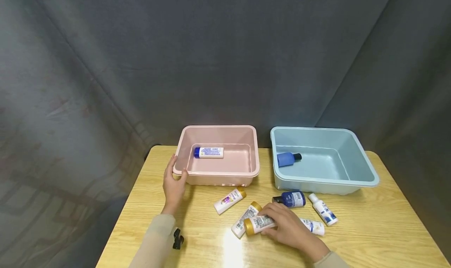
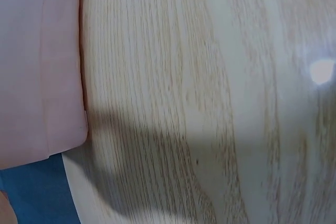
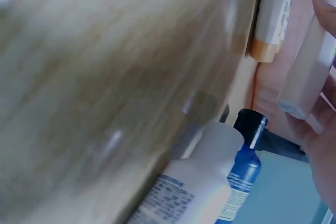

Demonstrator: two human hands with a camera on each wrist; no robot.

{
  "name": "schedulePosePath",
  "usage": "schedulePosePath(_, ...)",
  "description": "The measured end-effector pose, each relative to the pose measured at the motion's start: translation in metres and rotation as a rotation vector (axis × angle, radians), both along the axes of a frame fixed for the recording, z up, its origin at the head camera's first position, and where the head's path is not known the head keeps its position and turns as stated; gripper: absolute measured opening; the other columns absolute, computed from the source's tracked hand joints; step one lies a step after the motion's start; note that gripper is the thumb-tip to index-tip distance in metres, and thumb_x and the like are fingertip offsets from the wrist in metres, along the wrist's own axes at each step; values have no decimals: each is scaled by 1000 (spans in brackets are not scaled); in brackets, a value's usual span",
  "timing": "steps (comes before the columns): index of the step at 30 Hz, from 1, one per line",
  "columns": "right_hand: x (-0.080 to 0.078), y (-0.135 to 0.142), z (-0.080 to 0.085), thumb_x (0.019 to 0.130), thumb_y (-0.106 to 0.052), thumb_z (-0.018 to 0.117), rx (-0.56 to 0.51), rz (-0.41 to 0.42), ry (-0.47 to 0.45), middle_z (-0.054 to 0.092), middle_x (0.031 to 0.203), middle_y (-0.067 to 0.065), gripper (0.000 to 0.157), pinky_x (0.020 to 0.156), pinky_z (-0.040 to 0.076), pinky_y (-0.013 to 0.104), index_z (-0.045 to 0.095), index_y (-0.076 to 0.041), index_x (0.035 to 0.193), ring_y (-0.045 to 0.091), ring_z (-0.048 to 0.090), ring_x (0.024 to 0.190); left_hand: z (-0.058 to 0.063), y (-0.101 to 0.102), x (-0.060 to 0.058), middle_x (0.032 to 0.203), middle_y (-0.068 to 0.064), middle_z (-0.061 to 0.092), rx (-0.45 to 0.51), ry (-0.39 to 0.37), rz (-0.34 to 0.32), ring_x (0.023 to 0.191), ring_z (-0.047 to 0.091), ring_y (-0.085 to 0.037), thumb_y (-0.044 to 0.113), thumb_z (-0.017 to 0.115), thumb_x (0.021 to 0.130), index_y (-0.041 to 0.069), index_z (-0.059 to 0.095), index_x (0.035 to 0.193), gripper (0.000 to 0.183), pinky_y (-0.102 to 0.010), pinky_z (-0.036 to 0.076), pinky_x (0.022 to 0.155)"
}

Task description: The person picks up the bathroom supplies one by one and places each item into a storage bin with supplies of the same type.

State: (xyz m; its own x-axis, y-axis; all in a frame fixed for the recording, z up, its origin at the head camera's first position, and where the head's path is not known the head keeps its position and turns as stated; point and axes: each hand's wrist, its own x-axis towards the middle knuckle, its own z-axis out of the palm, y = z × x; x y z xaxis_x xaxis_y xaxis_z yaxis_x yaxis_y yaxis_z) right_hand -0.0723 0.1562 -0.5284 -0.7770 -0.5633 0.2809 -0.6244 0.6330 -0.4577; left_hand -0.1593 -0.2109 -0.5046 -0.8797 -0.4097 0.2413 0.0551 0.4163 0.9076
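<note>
My right hand [image 1: 287,225] grips a white bottle with a gold cap [image 1: 258,224], its cap end pointing left. In the right wrist view the fingers and thumb wrap round this bottle [image 3: 310,69], which is raised off the table. Partly behind it lies a second gold-capped bottle [image 1: 243,220], and a third gold-capped bottle [image 1: 230,201] lies farther left. My left hand [image 1: 174,187] touches the front left corner of the pink bin [image 1: 218,178], thumb and fingers either side of the corner. A white bottle with a blue cap [image 1: 211,153] lies inside that bin.
A light blue bin [image 1: 324,185] at right contains a blue bottle with a black cap [image 1: 287,159]. Before it lie a dark blue bottle [image 1: 294,199], a white-and-blue bottle [image 1: 323,210] and another white bottle [image 1: 313,227], partly behind my hand. A dark curtain [image 1: 225,64] hangs behind the table.
</note>
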Motion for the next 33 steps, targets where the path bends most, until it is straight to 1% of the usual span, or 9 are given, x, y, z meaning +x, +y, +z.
schedulePosePath(4,-3,-2,5,69,-35,87,5,20,40,64,113,-13,48,104,41,52,68,-20,111,16,61,111,0,0,0,153,2,43,5,7,10,143,35,-25,9,64,88,15,50,145,59,-45,23,118)
schedulePosePath(8,-5,-5,11,70,-37,87,9,9,71,63,112,-13,48,99,46,46,68,-21,111,13,59,109,0,-1,-1,152,2,45,-1,10,22,142,36,-24,8,65,88,15,52,145,59,-44,24,118)
schedulePosePath(11,-8,-9,15,72,-38,85,11,-4,75,64,113,-11,48,97,47,42,68,-21,113,12,58,109,1,-2,-1,152,2,45,6,14,32,141,37,-25,8,65,88,15,52,144,59,-44,25,117)
schedulePosePath(16,-11,-12,21,72,-38,85,24,-2,110,65,114,-5,51,97,48,43,69,-17,116,14,59,109,1,-3,-1,153,2,44,29,-1,18,143,35,-25,7,65,88,15,51,145,59,-44,24,118)
schedulePosePath(20,-15,-12,30,73,-37,85,24,24,148,64,113,-8,48,95,49,41,69,-18,114,13,58,108,0,-2,-2,153,-1,43,44,12,3,143,34,-26,4,64,89,12,50,145,59,-43,23,118)
schedulePosePath(24,-20,-11,40,74,-35,84,21,46,184,62,111,-9,44,94,49,41,69,-18,112,14,58,107,-1,-1,-3,153,1,43,44,18,3,143,34,-25,4,64,90,13,51,145,57,-44,23,118)
schedulePosePath(28,-26,-11,48,72,-34,86,26,67,240,64,110,-5,46,93,50,41,69,-15,112,16,60,105,-3,-1,-4,153,5,43,42,7,13,143,34,-24,6,64,90,15,52,144,57,-44,23,118)
schedulePosePath(33,-30,-10,57,70,-32,88,38,77,261,65,109,-4,50,94,50,41,70,-14,112,17,61,104,-4,-2,-3,153,7,42,54,-3,15,144,33,-23,6,64,90,17,52,145,57,-44,23,118)
